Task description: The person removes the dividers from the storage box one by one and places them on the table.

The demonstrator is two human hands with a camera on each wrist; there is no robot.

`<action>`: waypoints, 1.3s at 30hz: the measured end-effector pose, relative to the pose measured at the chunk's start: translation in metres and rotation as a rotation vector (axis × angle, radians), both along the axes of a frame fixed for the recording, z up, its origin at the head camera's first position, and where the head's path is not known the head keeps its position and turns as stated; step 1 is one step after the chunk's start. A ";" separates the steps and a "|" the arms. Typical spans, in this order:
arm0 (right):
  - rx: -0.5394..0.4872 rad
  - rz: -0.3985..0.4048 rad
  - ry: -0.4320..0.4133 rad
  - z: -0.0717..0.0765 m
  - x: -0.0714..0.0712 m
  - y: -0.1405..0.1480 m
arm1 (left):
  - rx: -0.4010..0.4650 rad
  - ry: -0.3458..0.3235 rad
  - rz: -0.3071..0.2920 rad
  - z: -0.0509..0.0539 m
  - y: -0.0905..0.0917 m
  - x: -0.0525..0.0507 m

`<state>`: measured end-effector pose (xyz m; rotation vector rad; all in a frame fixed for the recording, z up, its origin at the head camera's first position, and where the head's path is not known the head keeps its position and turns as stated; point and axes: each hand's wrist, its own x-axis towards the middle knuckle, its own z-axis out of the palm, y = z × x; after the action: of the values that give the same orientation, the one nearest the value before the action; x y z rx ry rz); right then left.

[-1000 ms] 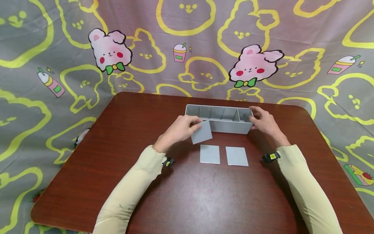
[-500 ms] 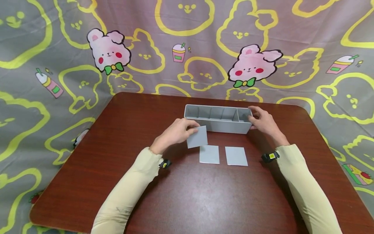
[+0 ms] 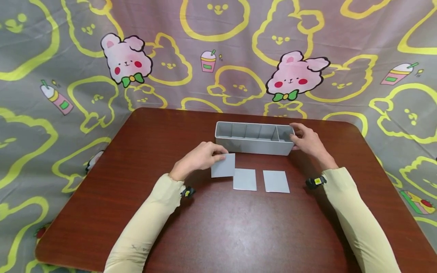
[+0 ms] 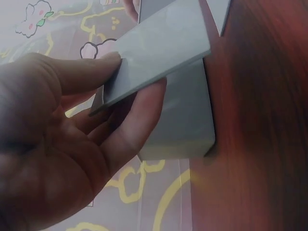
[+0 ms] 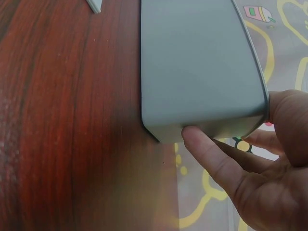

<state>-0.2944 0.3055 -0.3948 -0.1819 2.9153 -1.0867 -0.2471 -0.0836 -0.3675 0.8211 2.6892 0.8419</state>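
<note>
My left hand (image 3: 199, 157) pinches a thin grey square divider panel (image 3: 223, 166) by its upper left corner, thumb on one face and fingers on the other. It is tilted, just in front of a long grey organizer box (image 3: 254, 146). In the left wrist view the panel (image 4: 163, 45) overlaps the box behind it. My right hand (image 3: 308, 143) holds the right end of the box, its thumb over the rim. One fingertip (image 5: 192, 134) touches the outer end wall. Inside the box a divider (image 3: 277, 134) stands near the right end.
Two more grey square panels, one on the left (image 3: 244, 179) and one on the right (image 3: 276, 182), lie flat on the brown table (image 3: 225, 231) in front of the box. A patterned cloth (image 3: 239, 49) hangs behind the table.
My left hand has moved left and toward me with the panel, away from the box front. The panel has turned more level. My right hand stays on the box end.
</note>
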 end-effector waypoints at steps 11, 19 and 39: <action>-0.024 0.001 -0.005 -0.001 -0.001 -0.002 | -0.024 -0.018 -0.010 -0.001 -0.010 0.002; -0.010 0.002 0.003 -0.002 0.000 0.000 | -0.062 -0.044 -0.034 -0.007 -0.010 -0.001; -0.007 -0.002 -0.004 0.000 -0.002 -0.001 | -0.171 -0.152 -0.035 -0.023 -0.012 -0.016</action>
<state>-0.2959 0.3043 -0.3948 -0.1758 2.9091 -1.0959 -0.2627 -0.0951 -0.3905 0.7318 2.5626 0.6291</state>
